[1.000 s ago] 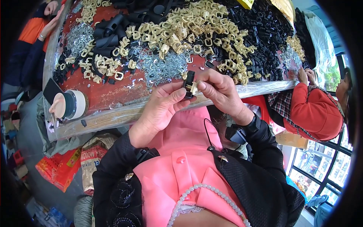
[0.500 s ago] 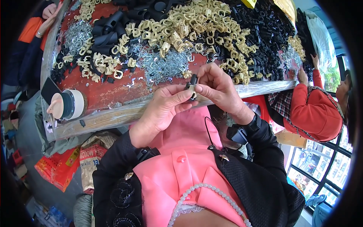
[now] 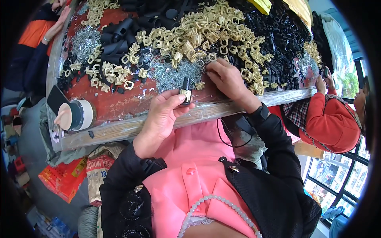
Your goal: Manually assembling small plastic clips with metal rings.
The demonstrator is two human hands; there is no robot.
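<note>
My left hand is closed on a small black plastic part with a cream clip around it, held upright over the table's near edge. My right hand is at the right border of a heap of small silver metal pieces, fingers bent down and pressed together. What lies between those fingertips, if anything, is hidden. A large heap of cream plastic clips spreads just beyond both hands. One loose cream clip lies between my hands.
Black tubes and a heap of small black parts cover the far table. A round tub and a dark phone-like slab stand at the left corner. A co-worker in red works at the right; another person's arm shows far left.
My right hand has left the black part and moved up and away to the silver pieces. My left hand keeps the part, shifted slightly left.
</note>
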